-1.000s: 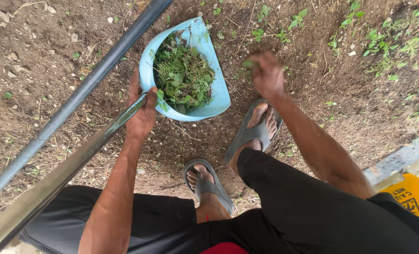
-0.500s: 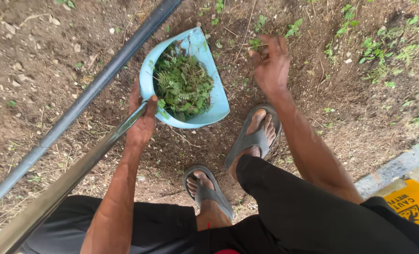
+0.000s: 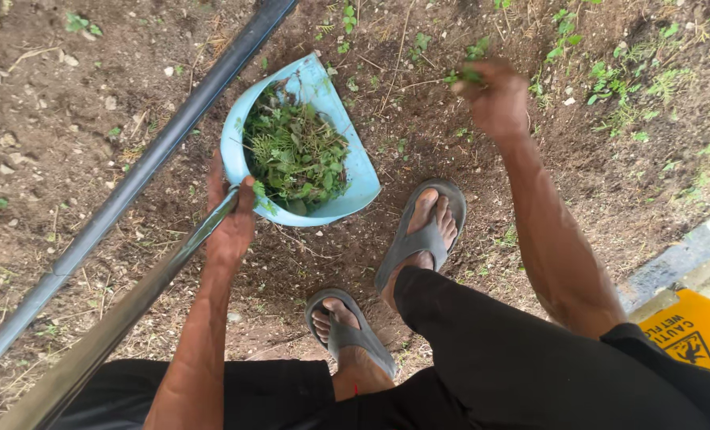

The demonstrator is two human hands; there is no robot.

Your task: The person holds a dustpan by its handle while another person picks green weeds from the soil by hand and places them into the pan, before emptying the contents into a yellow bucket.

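Observation:
My left hand (image 3: 229,219) grips the long metal handle (image 3: 124,314) of a light blue dustpan (image 3: 355,163) resting on bare soil. The pan holds a heap of pulled green weeds (image 3: 295,155). My right hand (image 3: 494,95) is stretched out beyond the pan to the upper right, fingers pinched on a small green weed (image 3: 468,74) at the soil. Both my feet in grey flip-flops (image 3: 418,235) stand just below the pan.
A dark pipe (image 3: 144,171) runs diagonally across the soil left of the dustpan. More small weeds (image 3: 618,87) grow at the upper right. A grey curb (image 3: 673,263) and a yellow caution sign (image 3: 693,330) lie at the lower right.
My right hand has reached farther up and right, away from the dustpan, onto a weed in the soil. The left hand keeps its grip on the handle.

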